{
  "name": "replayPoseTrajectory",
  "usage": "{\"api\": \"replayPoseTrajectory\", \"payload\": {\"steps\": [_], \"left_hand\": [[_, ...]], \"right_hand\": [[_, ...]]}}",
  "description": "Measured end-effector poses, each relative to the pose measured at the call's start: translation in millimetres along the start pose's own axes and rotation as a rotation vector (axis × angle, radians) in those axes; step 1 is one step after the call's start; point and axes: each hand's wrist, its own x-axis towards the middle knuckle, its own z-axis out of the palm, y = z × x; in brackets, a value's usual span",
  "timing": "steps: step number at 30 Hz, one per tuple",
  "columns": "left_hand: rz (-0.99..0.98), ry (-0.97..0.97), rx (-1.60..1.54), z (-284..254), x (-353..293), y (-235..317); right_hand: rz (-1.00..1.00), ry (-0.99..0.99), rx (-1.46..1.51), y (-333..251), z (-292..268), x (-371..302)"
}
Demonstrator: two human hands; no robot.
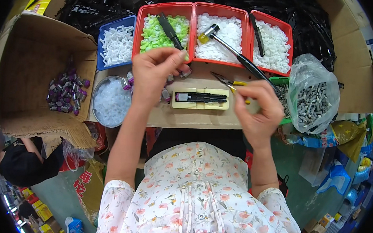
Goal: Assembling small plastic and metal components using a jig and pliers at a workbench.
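Note:
My left hand (153, 68) is raised at the front edge of the red bin of green caps (151, 32). Its thumb and forefinger pinch what looks like a small green cap (186, 56). Across that bin lies a black plastic part (170, 31), its lower end close to my fingertips. My right hand (261, 111) is curled, its fingertips pressed together beside the yellow-handled pliers (230, 81); whatever they hold, if anything, is too small to make out. Between both hands, a cream fixture block (200, 106) holds a black assembly (203, 97) with a metallic left end.
A hammer (228, 46) lies over two red bins of white caps. Left stand a blue bin of white pins (116, 44), a bowl of translucent pieces (111, 101) and a carton (45, 37) with purple-and-metal parts. Right sits a plastic bag of grey pieces (313, 101). Black parts are heaped behind.

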Motion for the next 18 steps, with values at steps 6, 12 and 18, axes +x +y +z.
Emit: {"api": "replayPoseTrajectory", "payload": {"steps": [6,12,18], "left_hand": [[-0.052,0.009,-0.194,13,-36,-13],[-0.050,0.011,-0.218,15,-45,-13],[-0.013,0.026,-0.176,18,-47,-14]], "right_hand": [[-0.106,-0.083,0.000,-1,44,7],[-0.067,-0.090,-0.023,0,45,1],[-0.089,-0.096,-0.052,-1,44,-1]]}}
